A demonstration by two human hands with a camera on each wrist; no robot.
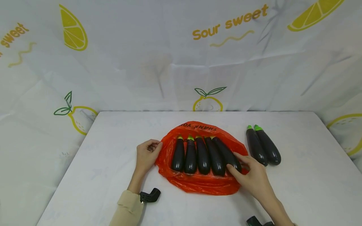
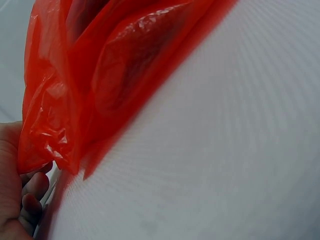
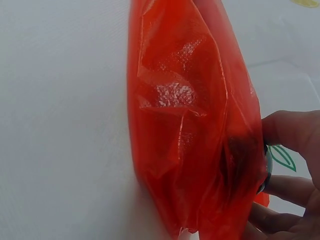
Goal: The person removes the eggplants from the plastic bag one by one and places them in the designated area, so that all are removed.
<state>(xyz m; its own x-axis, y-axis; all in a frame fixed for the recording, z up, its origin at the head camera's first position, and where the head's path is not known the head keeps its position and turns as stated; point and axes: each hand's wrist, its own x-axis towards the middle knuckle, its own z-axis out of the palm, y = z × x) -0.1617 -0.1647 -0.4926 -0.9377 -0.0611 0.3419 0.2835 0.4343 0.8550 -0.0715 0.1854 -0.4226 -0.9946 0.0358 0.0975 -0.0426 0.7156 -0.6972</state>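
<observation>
A red plastic bag [image 1: 209, 187] lies spread on the white table, its mouth wide. Several dark eggplants [image 1: 202, 155] with green stem ends rest side by side in it. My left hand [image 1: 147, 154] pinches the bag's left edge between thumb and curled fingers; the left wrist view shows the red film [image 2: 50, 125] bunched there. At the right side, my right hand [image 1: 254, 177] grips the lower end of the rightmost eggplant [image 1: 224, 150], which lies aslant. Bag film [image 3: 175, 115] hides most of that eggplant in the right wrist view.
Two more eggplants [image 1: 268, 146] lie together on the table [image 1: 305, 188] to the right of the bag, just beyond my right hand. A white cloth with lemon prints [image 1: 127, 62] hangs behind the table's back edge. Black wrist cameras [image 1: 150, 195] sit on both wrists.
</observation>
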